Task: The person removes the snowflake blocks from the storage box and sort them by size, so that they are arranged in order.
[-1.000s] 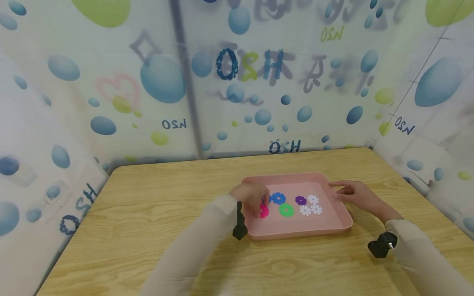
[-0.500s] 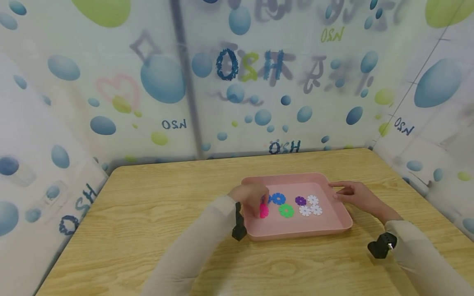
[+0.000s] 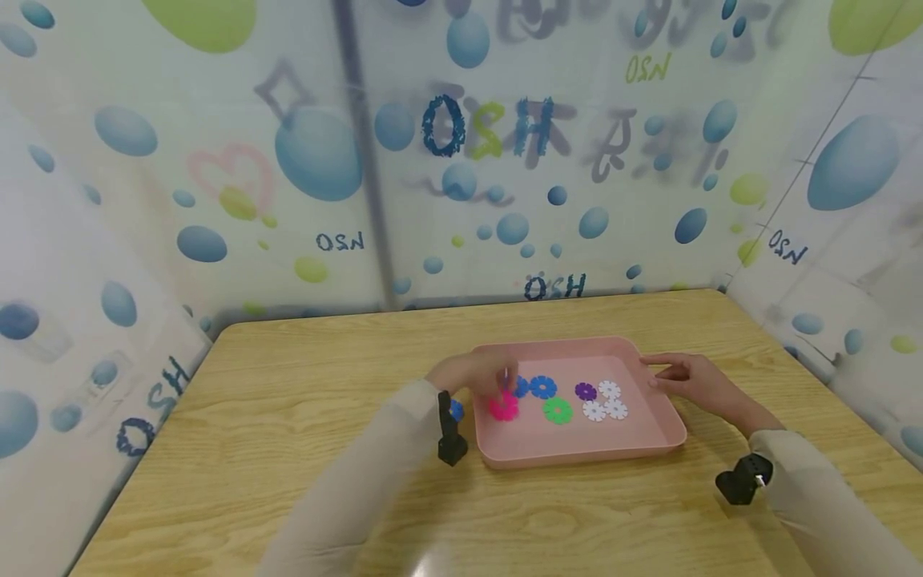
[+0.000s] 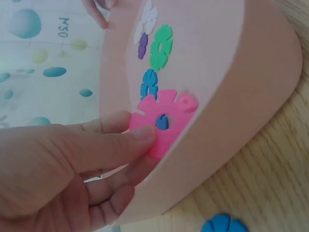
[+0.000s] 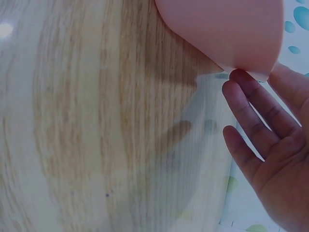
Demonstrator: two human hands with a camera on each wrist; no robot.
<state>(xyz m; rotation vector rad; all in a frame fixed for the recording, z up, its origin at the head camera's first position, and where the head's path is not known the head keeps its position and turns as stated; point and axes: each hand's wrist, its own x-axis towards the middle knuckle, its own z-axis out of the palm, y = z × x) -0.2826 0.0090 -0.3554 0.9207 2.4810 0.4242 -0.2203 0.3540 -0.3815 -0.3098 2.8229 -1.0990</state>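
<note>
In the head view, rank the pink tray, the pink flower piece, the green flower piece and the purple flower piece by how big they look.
1. pink tray, by far the largest.
2. pink flower piece, held by the left hand, and green flower piece: they look alike, so no ranking between them.
3. purple flower piece, smallest, though it lies slightly farther away.

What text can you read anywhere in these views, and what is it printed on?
"OSH" in large blue and green letters, on the backdrop sheet behind the table.
"OSH" again, small and dark, low on the sheet by the table edge.
"OSN", small, at several spots on the sheet; it looks like mirrored writing.
Grey characters right of the large letters: too blurred to read.
The pink tray and the flower discs carry no text.
</note>
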